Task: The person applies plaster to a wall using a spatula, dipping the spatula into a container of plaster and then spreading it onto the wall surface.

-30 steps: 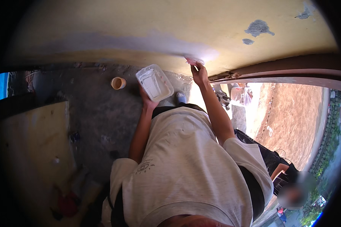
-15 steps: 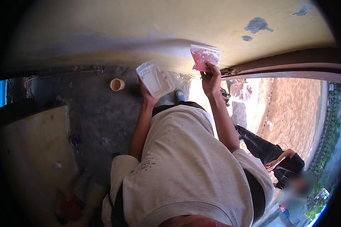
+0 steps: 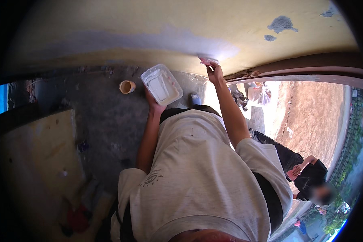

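Note:
In my left hand (image 3: 154, 101) is a clear plastic tub (image 3: 177, 89) with white paste in it; my fingers hold it from its left side and underneath. My right hand (image 3: 215, 72) grips a flat red putty spreader (image 3: 208, 60), smeared with white. The spreader is tilted almost edge-on, with its far edge at the cream wall (image 3: 109, 20), seemingly touching it. A pale greyish-white smear (image 3: 161, 40) runs along the wall to the left of and above the spreader.
A beige bucket (image 3: 127, 86) stands on the dark floor left of the tub. Grey patches (image 3: 282, 24) mark the wall at upper right. Below them runs a brown ledge (image 3: 302, 64). At right a person in black (image 3: 308, 175) holds something reddish. A pale board (image 3: 40, 149) lies lower left.
My right hand has moved left and toward the wall, tipping the spreader from face-on to nearly edge-on. The tub has shifted slightly left. The other person's hand now shows a reddish thing.

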A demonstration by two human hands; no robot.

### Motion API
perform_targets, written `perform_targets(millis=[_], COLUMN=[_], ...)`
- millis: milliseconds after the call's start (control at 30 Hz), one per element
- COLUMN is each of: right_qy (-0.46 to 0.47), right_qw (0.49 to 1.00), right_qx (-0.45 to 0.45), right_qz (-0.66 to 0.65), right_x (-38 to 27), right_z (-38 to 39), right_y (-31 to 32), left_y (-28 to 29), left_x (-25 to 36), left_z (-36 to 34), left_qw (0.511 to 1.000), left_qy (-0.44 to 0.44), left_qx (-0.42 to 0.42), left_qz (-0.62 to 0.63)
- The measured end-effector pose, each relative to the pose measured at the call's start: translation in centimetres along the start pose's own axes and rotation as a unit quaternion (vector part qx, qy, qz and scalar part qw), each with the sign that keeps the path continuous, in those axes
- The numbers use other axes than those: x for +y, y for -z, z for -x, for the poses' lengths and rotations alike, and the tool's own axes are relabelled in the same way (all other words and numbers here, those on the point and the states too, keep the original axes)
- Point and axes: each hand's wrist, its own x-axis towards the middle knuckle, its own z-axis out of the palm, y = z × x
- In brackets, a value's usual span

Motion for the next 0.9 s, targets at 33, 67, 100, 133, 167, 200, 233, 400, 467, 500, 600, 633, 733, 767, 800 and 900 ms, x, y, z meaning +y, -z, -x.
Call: perform_targets(millis=[33, 67, 100, 133, 167, 200, 233, 400, 467, 500, 600, 633, 733, 767, 800, 900], right_qy=[0.012, 0.026, 0.037, 0.036, 0.035, 0.038, 0.051, 0.102, 0.122, 0.135, 0.147, 0.146, 0.087, 0.072, 0.045, -0.004], right_qw=[1.0, 0.999, 0.998, 0.998, 0.997, 0.996, 0.994, 0.986, 0.985, 0.984, 0.985, 0.985, 0.993, 0.994, 0.995, 0.997], right_qx=[-0.016, -0.031, -0.047, -0.058, -0.069, -0.077, -0.083, -0.09, -0.106, -0.11, -0.09, -0.08, -0.007, 0.029, 0.038, 0.055], right_qz=[0.004, 0.008, 0.016, -0.002, -0.019, -0.039, -0.049, -0.096, -0.065, -0.046, 0.018, 0.04, 0.076, 0.082, 0.074, 0.049], right_x=[-0.7, -1.6, -2.5, -3.5, -4.6, -6.0, -7.3, -11.3, -11.7, -11.6, -9.8, -8.4, -3.7, -2.3, -1.2, 0.0], right_z=[1.2, 2.5, 4.4, 6.5, 8.6, 10.8, 12.8, 19.5, 21.7, 22.5, 20.8, 19.3, 13.0, 11.4, 9.5, 4.5], right_y=[-1.2, -2.2, -3.8, -5.7, -7.8, -9.6, -11.2, -15.1, -15.3, -15.0, -12.0, -10.0, -2.5, -1.2, 0.6, 4.7], left_y=[-0.1, -0.1, 0.1, 0.4, 0.5, 0.6, 0.6, -1.1, -1.5, -1.5, -1.3, -1.3, -1.3, -1.1, -1.0, -0.9], left_x=[0.0, 0.1, 0.3, 0.5, 0.7, 0.8, 0.7, 0.3, 0.2, 0.1, -0.1, -0.1, -0.2, -0.2, -0.3, -1.0], left_z=[-0.1, -0.4, -0.1, 0.1, 0.2, 0.1, -0.1, -0.9, -0.9, -1.0, -1.0, -0.9, -0.4, -0.3, -0.1, -0.1], left_qw=[1.0, 1.0, 1.0, 1.0, 1.0, 0.999, 0.999, 0.998, 0.998, 0.998, 0.999, 0.999, 0.998, 0.998, 0.999, 0.999], left_qy=[-0.004, 0.001, 0.001, 0.002, 0.004, 0.012, 0.023, 0.05, 0.048, 0.05, 0.046, 0.041, 0.061, 0.055, 0.051, 0.042], left_qx=[0.003, -0.004, -0.009, -0.015, -0.02, -0.027, -0.033, -0.025, -0.019, -0.018, -0.006, 0.0, -0.01, -0.005, -0.002, 0.01], left_qz=[0.004, 0.005, 0.011, 0.015, 0.015, 0.014, 0.012, 0.024, 0.026, 0.022, 0.021, 0.022, 0.012, 0.014, 0.016, 0.015])
